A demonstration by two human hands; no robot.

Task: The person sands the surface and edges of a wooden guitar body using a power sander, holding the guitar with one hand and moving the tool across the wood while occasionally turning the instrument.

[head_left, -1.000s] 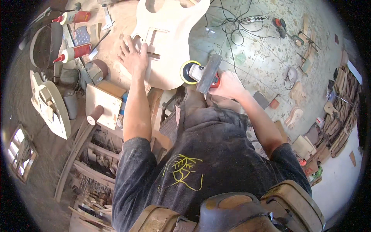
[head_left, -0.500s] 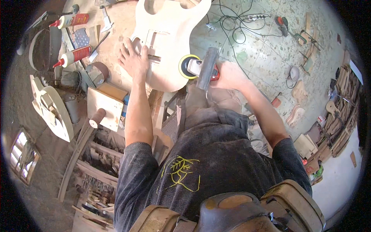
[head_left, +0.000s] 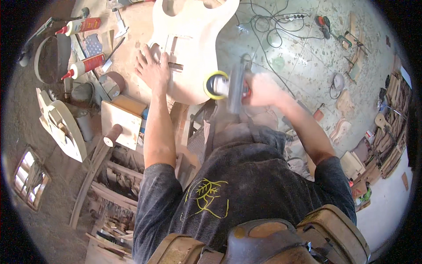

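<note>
A pale wooden electric guitar body (head_left: pixel 193 46) lies on the workbench in front of me, with routed slots in its face. My left hand (head_left: pixel 152 70) rests on its left side, fingers spread and palm down. My right hand (head_left: pixel 266 90) is closed around a power sander (head_left: pixel 236 88), both blurred by motion. The sander's round yellow-rimmed pad (head_left: pixel 211 85) stands on edge at the body's lower right edge. Whether the pad touches the wood I cannot tell for sure.
Two red-and-white glue bottles (head_left: pixel 88 66) and a caliper (head_left: pixel 119 25) lie on the bench's left. Another guitar body (head_left: pixel 66 132) is farther left. Black cables (head_left: pixel 274 26) coil over the dusty tiled floor at right, near another power tool (head_left: pixel 324 25). Wood pieces (head_left: pixel 398 105) pile up far right.
My right hand and the sander have moved a little toward me along the guitar body's edge. The left hand stays on the wood.
</note>
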